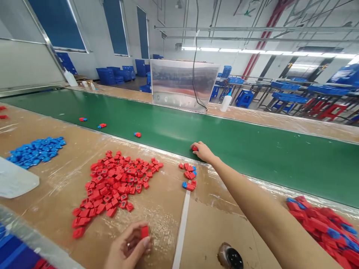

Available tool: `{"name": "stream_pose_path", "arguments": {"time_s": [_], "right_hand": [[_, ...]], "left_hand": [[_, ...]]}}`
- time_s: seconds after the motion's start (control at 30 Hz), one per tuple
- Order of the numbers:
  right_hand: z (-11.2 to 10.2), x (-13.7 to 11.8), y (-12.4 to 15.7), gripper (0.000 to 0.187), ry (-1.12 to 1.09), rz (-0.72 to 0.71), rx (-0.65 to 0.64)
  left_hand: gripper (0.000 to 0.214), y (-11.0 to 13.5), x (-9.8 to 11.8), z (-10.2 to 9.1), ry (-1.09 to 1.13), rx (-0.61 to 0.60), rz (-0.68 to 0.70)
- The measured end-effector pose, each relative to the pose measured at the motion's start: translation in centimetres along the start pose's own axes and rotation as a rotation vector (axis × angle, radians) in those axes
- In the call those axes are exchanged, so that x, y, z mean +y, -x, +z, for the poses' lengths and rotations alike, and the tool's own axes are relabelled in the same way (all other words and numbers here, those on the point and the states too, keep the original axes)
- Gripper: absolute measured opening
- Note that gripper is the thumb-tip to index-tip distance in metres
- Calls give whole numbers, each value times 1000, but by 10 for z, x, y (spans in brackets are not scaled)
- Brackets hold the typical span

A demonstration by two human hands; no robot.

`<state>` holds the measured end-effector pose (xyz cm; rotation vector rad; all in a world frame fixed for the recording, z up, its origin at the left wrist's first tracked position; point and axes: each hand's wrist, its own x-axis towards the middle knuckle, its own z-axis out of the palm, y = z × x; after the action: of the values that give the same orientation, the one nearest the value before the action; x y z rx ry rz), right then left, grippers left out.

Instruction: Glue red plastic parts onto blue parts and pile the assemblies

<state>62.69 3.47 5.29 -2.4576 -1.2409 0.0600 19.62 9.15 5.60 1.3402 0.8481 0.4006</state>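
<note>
My left hand [127,246] sits near the bottom edge, pinching a small red plastic block [144,232] between thumb and fingers. My right arm stretches across the table, and my right hand [203,152] rests at the green conveyor belt [252,168], its fingertips on a red-and-blue plastic piece [195,148]. A loose pile of red blocks [117,179] lies on the cardboard-covered table [168,224], left of a small cluster of red-and-blue pieces [188,176]. Blue parts [36,151] lie further left. A heap of joined pieces [322,231] lies at lower right.
Several red-and-blue pieces [101,126] lie on the belt. A shiny metal panel [183,85] stands beyond it. A white bag [14,179] lies at left, a blue bin [14,250] at lower left, a dark round object [230,256] near the bottom. Blue crates [106,76] stand far back.
</note>
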Motion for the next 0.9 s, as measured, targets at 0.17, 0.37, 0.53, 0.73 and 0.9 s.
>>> {"name": "stream_pose_path", "arguments": {"time_s": [0.17,0.37,0.53,0.73,0.9], "right_hand": [[-25,10,53,21,-97,142,40],[-75,-8,196,30,-345,95,-17],[-94,-43,311,25,-463,-2,-8],[-74,-66,353,23,-201,-104,19],[-64,-71,352,17,-113,-144,42]], "left_hand": [[41,9,-1,22,125,-339,-50],[39,21,-18,63,319,-545,-88],[34,37,-24,102,232,-632,-86],[30,53,-35,119,115,-717,18],[29,58,-39,115,94,-660,75]]}}
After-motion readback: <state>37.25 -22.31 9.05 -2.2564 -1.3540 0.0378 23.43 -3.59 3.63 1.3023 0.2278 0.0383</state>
